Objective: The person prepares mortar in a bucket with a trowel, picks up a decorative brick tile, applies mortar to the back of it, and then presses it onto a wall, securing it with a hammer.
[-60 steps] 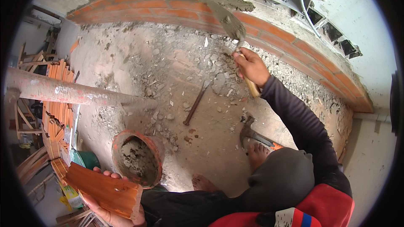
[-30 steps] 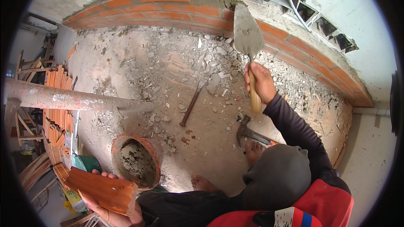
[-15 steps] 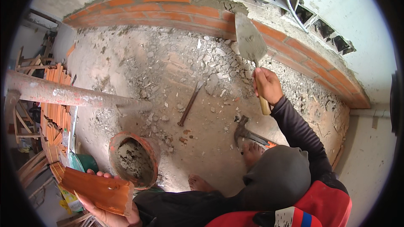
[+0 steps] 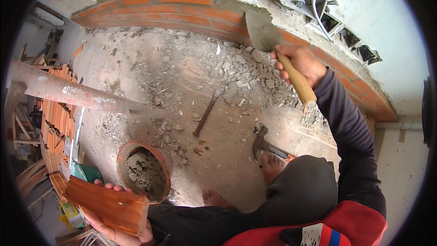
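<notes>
My right hand [image 4: 304, 63] is wrapped round the wooden handle of a trowel [image 4: 262, 31]. The mortar-smeared blade lies over the top of a low brick wall [image 4: 191, 17], at the end of a band of grey mortar [image 4: 234, 5]. At the lower left, my left hand [image 4: 107, 230] grips an orange-brown brick [image 4: 107, 204] from beneath, fingertips showing over its far edge. Just beyond that brick stands a bucket [image 4: 167, 166] with grey mortar [image 4: 144, 171] inside.
A hammer [image 4: 268, 146] lies by my foot, and a chisel [image 4: 207, 113] on the dusty floor. Rubble [image 4: 248, 70] lines the wall's foot. A pole [image 4: 82, 94] juts in from the left, near stacked bricks [image 4: 57, 118]. Cables [image 4: 318, 7] hang from the wall at upper right.
The trowel has swung: its handle has come up and right with my right hand, and its blade has shifted left along the wall top. My left hand still holds the brick.
</notes>
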Tool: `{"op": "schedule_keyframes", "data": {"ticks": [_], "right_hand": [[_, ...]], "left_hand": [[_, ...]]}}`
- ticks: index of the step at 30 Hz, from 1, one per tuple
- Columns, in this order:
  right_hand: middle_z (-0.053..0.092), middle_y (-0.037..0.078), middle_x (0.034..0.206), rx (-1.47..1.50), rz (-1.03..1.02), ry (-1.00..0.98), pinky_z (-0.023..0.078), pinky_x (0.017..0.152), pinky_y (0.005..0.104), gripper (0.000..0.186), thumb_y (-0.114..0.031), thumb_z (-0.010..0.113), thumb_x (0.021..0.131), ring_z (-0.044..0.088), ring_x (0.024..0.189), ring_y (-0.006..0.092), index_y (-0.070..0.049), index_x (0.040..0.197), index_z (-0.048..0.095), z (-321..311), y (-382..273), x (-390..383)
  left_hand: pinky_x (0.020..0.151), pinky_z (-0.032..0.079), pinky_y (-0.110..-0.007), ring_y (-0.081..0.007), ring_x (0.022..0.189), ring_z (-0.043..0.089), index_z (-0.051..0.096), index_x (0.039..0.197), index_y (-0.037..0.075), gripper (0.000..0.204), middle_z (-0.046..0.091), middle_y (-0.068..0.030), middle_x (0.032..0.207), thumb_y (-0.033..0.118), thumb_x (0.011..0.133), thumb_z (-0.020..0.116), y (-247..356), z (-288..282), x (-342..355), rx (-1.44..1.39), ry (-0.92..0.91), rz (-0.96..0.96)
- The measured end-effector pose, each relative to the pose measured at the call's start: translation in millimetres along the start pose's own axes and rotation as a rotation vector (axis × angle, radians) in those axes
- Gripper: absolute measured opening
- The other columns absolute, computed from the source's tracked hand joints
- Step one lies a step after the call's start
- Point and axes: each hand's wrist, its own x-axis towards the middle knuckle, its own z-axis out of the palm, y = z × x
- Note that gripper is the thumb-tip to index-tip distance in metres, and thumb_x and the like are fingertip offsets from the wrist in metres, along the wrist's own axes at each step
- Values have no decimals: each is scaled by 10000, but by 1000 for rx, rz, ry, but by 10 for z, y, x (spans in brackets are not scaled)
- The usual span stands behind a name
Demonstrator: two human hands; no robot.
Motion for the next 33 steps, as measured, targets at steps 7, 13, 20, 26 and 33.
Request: {"op": "schedule_keyframes", "data": {"ticks": [7, 13, 20, 26, 33], "right_hand": [[608, 255, 903, -1406, -701, 479, 506, 678, 473, 240, -14, 475, 866, 643, 838, 402, 25, 1098, 526, -23, 401, -143], [582, 253, 1083, -1583, -632, 752, 522, 718, 489, 359, -54, 436, 893, 642, 827, 420, 9, 1244, 483, -82, 387, 384], [578, 234, 1091, -1630, -542, 802, 530, 688, 481, 392, -54, 431, 892, 650, 807, 413, -6, 1278, 479, -314, 509, 222], [592, 244, 1102, -1635, -524, 841, 540, 706, 479, 365, -67, 409, 923, 659, 839, 410, 4, 1274, 477, -475, 601, 20], [592, 246, 1082, -1586, -575, 836, 529, 702, 488, 354, -61, 436, 898, 647, 818, 425, 4, 1241, 493, -639, 678, -96]], "left_hand": [[933, 483, -359, -219, 1040, 549, 351, 1403, 15, 606, 504, -123, 1214, 439, 993, 493, -48, 32, 18, -17, 32, 8], [927, 487, -358, -216, 1040, 551, 358, 1390, 9, 607, 510, -120, 1177, 442, 991, 502, -59, 66, -3, -50, -12, -15], [942, 485, -359, -217, 1041, 548, 404, 1329, -23, 596, 524, -131, 1123, 450, 984, 513, -48, -2, 38, -52, -34, -62], [965, 479, -361, -218, 1044, 547, 396, 1330, -21, 594, 520, -129, 1130, 449, 985, 512, -86, -2, 61, -41, -10, -68], [967, 480, -363, -228, 1066, 536, 391, 1331, -29, 583, 516, -140, 1137, 432, 992, 503, -76, -4, 61, -64, -70, -51]]}}
